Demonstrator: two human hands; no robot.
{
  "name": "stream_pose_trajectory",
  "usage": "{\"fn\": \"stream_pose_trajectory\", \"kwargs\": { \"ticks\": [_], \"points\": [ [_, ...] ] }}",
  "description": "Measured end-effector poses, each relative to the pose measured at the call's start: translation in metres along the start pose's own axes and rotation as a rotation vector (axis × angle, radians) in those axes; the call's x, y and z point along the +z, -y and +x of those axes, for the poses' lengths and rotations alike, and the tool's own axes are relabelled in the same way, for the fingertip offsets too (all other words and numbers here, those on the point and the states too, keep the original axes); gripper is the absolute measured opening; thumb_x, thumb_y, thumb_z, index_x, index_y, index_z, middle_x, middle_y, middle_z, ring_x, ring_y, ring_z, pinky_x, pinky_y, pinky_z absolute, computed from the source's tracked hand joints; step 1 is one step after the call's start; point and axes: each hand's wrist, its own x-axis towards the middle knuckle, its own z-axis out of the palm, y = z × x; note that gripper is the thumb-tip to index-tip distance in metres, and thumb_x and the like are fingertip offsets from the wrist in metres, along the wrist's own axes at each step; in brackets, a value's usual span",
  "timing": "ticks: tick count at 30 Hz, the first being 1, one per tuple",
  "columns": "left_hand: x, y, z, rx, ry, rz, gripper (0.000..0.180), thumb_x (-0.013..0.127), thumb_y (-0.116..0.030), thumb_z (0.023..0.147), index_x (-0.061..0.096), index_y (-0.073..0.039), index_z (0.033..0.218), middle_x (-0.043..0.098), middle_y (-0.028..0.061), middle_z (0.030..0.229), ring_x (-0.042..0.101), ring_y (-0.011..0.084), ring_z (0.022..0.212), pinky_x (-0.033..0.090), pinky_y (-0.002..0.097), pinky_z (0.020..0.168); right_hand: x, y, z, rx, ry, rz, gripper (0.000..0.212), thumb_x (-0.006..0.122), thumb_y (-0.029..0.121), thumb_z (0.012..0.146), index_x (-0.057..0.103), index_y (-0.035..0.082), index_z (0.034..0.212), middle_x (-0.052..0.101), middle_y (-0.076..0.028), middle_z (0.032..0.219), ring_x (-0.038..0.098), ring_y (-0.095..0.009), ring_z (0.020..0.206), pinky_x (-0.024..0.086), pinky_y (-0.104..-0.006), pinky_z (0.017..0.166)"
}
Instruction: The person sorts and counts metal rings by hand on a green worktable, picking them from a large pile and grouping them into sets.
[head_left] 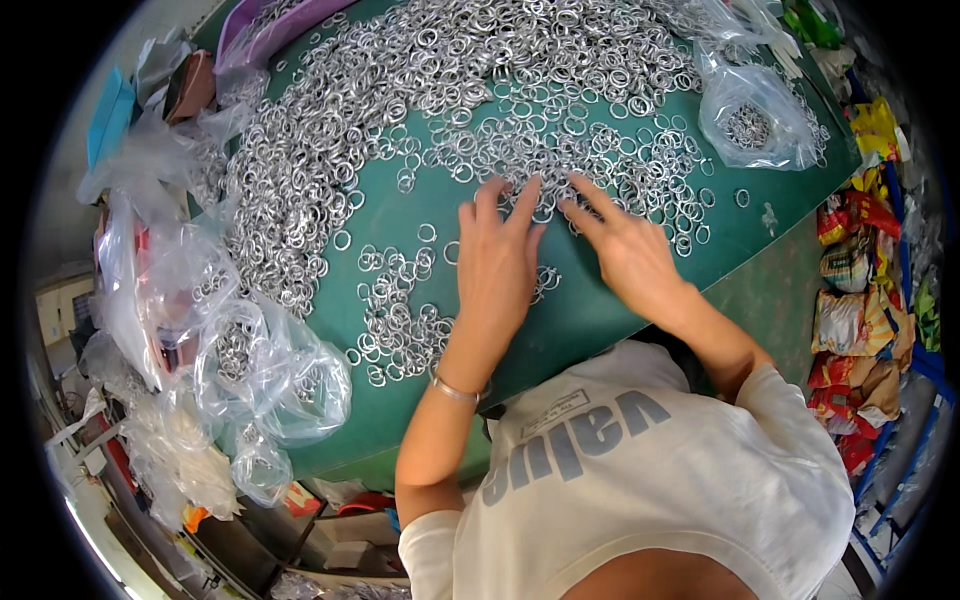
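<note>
Silver metal rings [540, 155] lie spread in a loose layer on the green table [390, 215], right at my fingertips. My left hand [498, 245] reaches over the table with its fingers apart, the tips touching the near edge of these rings. Beside it, my right hand [630, 250] has its fingers stretched out and spread, also touching rings. No ring shows gripped in either hand. Left of my left wrist sits a smaller pile of rings [400, 335]. A few more rings show between my two hands, partly hidden by the left one.
A large heap of rings [450, 45] covers the far side and curves down the left. Clear plastic bags with rings stand at the right [760, 115] and left [270, 370]. A purple tray [262, 40] is far left. Colourful packets [850, 330] lie beyond the right edge.
</note>
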Motion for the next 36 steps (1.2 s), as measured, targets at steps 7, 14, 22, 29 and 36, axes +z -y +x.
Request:
{"fn": "stream_pose_trajectory", "kwargs": {
  "ticks": [7, 14, 22, 29, 36],
  "points": [
    [-0.002, 0.02, 0.003, 0.007, 0.142, 0.043, 0.032, 0.062, 0.001, 0.071, 0.057, -0.004, 0.103, 0.049, 0.0131, 0.113, 0.048, 0.0342, 0.094, 0.042, 0.0403, 0.08, -0.014, -0.002, -0.026, -0.206, 0.351, 0.193, 0.04, 0.054, -0.001, 0.069, 0.057, 0.005, 0.108, 0.047, -0.008, 0.13, 0.062, -0.025, 0.073, 0.051, -0.0359, 0.06],
    [-0.023, 0.036, -0.041, -0.208, -0.074, 0.071, 0.033, 0.059, 0.003, 0.075, 0.054, -0.002, 0.108, 0.047, 0.0167, 0.112, 0.047, 0.035, 0.097, 0.039, 0.0413, 0.085, -0.006, -0.037, -0.008, -0.04, -0.104, 0.435, 0.027, 0.057, 0.002, 0.075, 0.061, 0.007, 0.101, 0.055, -0.01, 0.099, 0.058, -0.03, 0.067, 0.047, -0.0376, 0.055],
    [-0.012, 0.013, -0.017, -0.163, -0.13, 0.014, 0.033, 0.059, 0.001, 0.078, 0.054, 0.0, 0.11, 0.048, 0.018, 0.107, 0.047, 0.0338, 0.098, 0.039, 0.0394, 0.084, 0.018, -0.029, 0.056, -0.003, -0.144, 0.082, 0.003, 0.058, 0.006, 0.078, 0.058, 0.004, 0.08, 0.05, -0.01, 0.083, 0.057, -0.03, 0.059, 0.045, -0.0406, 0.05],
    [0.02, 0.021, 0.039, -0.045, -0.159, 0.066, 0.019, 0.06, -0.005, 0.078, 0.059, 0.001, 0.096, 0.053, 0.0145, 0.095, 0.051, 0.031, 0.087, 0.043, 0.0385, 0.074, -0.004, -0.031, 0.047, 0.142, -0.191, 0.517, 0.007, 0.063, 0.009, 0.077, 0.06, 0.004, 0.08, 0.06, -0.009, 0.075, 0.055, -0.025, 0.055, 0.044, -0.0351, 0.051],
    [0.024, 0.022, 0.051, -0.068, -0.039, 0.133, 0.007, 0.061, -0.005, 0.078, 0.059, 0.001, 0.083, 0.057, 0.0132, 0.087, 0.056, 0.0297, 0.078, 0.046, 0.0364, 0.065, -0.01, -0.047, 0.041, 0.327, -0.019, 1.053, 0.01, 0.06, 0.005, 0.082, 0.062, 0.0, 0.09, 0.061, 0.0, 0.072, 0.046, -0.003, 0.057, 0.04, -0.0202, 0.052]
  ]
}}
